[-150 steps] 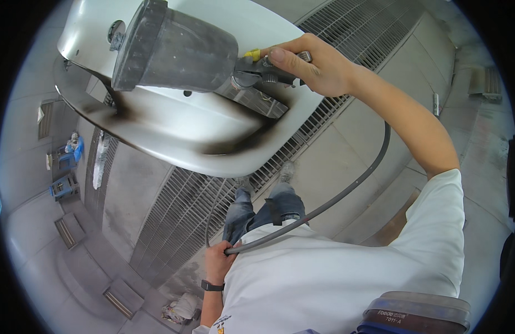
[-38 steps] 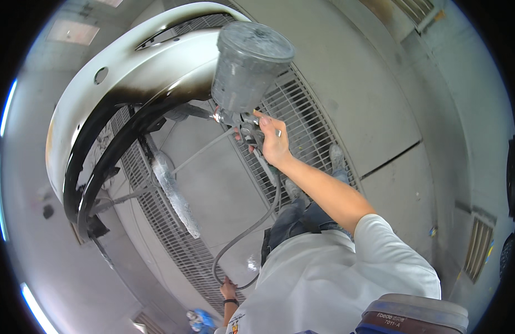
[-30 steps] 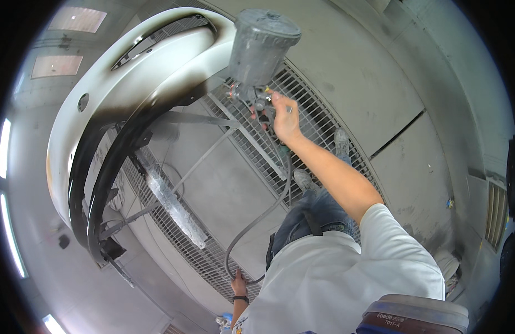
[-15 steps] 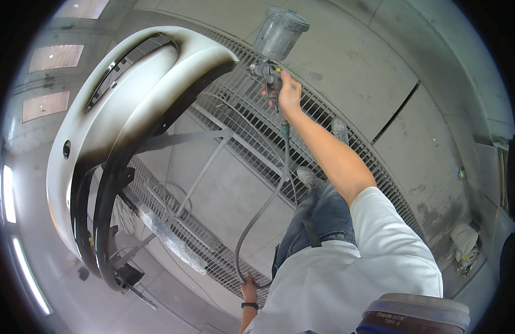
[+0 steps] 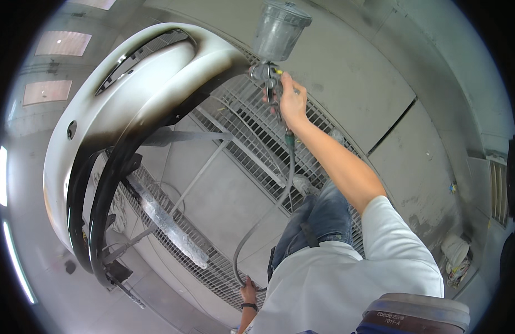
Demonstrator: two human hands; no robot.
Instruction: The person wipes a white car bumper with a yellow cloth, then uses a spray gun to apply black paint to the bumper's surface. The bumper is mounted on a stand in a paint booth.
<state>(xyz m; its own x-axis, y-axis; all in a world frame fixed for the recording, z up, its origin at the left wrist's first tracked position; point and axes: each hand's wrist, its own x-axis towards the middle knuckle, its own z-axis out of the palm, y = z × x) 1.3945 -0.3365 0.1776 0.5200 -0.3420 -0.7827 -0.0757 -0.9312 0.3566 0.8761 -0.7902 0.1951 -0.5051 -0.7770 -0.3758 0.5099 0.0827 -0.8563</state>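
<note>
In my right hand [image 5: 292, 103] is a spray gun [image 5: 268, 75], its fingers wrapped round the handle. A grey, paint-smeared cup sits on top of the gun. The nozzle points left, close to the upper right end of a car bumper [image 5: 157, 83]. That bumper is white, with smoky dark shading along its inner edge and glossy black lower strips. An air hose [image 5: 263, 218] runs from the gun's handle down to my left hand [image 5: 248, 292], which is closed round it low beside my body. A dark band circles the left wrist.
A metal stand [image 5: 199, 172] carries the bumper. Floor gratings [image 5: 210, 275] run beneath it and under my feet. A plastic-wrapped bar [image 5: 174, 231] juts from the stand. Crumpled cloth and wrapping [image 5: 455, 253] lie by the right wall. A respirator filter [image 5: 416, 312] fills the lower right.
The bumper's upper right end looks darker and now appears closer to the gun's nozzle. The view has shifted slightly. Both hands keep their holds.
</note>
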